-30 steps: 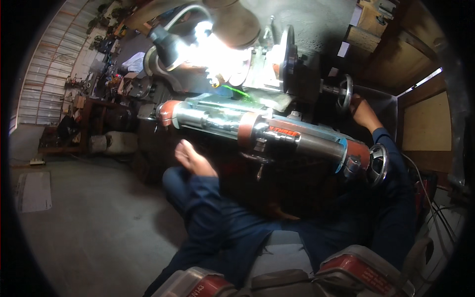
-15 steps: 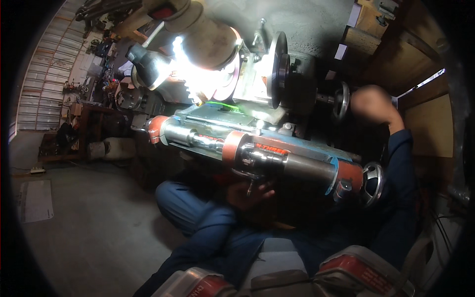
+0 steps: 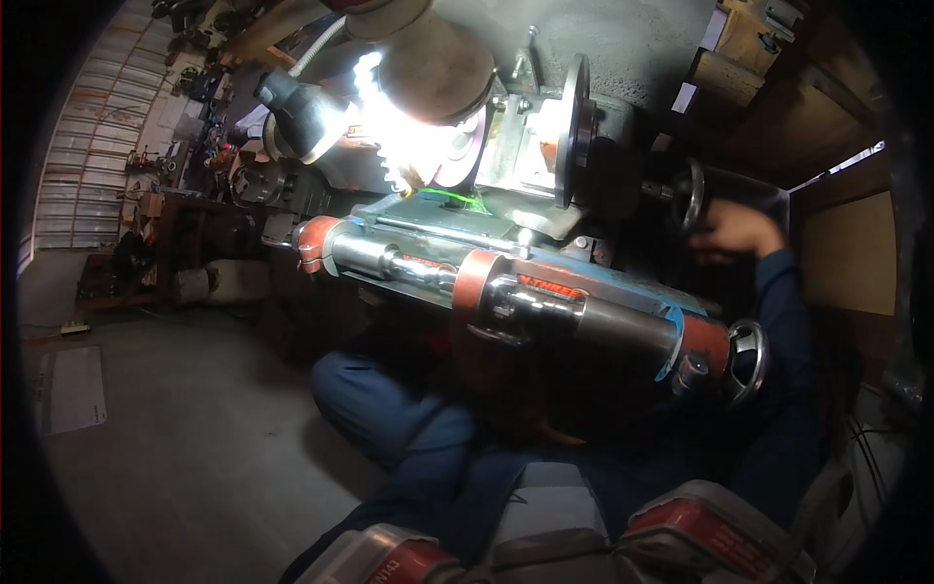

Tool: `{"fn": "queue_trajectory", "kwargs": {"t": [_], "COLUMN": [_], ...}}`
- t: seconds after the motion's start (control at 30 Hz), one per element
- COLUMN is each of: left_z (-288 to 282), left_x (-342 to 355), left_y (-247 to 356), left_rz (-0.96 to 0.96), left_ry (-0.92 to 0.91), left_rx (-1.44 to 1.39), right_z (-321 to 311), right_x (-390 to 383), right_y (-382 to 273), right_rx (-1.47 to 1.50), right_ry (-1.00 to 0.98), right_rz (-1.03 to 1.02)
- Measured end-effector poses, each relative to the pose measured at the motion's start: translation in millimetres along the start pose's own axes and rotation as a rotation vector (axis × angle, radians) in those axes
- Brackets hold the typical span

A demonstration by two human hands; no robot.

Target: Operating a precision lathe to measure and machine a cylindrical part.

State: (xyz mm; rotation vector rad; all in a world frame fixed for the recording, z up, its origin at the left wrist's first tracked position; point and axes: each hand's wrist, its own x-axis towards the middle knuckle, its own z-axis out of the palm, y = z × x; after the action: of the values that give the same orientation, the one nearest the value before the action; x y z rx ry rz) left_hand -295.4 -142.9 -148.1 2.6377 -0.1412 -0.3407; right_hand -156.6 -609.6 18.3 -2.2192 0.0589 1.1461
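My right hand (image 3: 732,231) has its fingers curled at the lower rim of the chromed upper handwheel (image 3: 694,195). My left hand (image 3: 516,399) is largely lost in dark shadow beneath a long horizontal machine assembly (image 3: 623,335), its fingers unclear. That assembly has steel cylinders, orange-red collars (image 3: 472,292) and a chromed handwheel (image 3: 744,362) at its right end. Behind it, a grinding wheel (image 3: 465,151) and a metal disc (image 3: 574,131) sit in glare from a black work lamp (image 3: 287,112).
Cluttered shelving (image 3: 146,204) with tools lines the left, beside a concrete floor (image 3: 185,409) with a flat pale board (image 3: 73,389). Wooden panels (image 3: 846,253) and hanging cables (image 3: 866,457) are at the right. A dark round housing (image 3: 433,68) stands above the grinding wheel.
My left hand moved right from the front-left, under the assembly into shadow. My right hand left the upper handwheel's rim in a blurred movement and is now back at its lower part.
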Motion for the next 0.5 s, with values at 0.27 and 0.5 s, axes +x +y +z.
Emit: {"fn": "queue_trajectory", "kwargs": {"t": [0.27,0.5], "left_z": [-27.3,-25.1], "left_x": [5.9,13.9], "left_y": [-32.2,85.5], "left_rz": [0.128,-0.450], "left_ry": [0.030,-0.945], "left_rx": [-0.034,-0.555], "right_z": [21.7,19.3], "right_x": [57.9,86.7], "right_y": [84.5,133.7], "right_rx": [-0.666,-0.400], "right_ry": [0.646,0.964], "right_rz": [-0.409,-0.567]}}
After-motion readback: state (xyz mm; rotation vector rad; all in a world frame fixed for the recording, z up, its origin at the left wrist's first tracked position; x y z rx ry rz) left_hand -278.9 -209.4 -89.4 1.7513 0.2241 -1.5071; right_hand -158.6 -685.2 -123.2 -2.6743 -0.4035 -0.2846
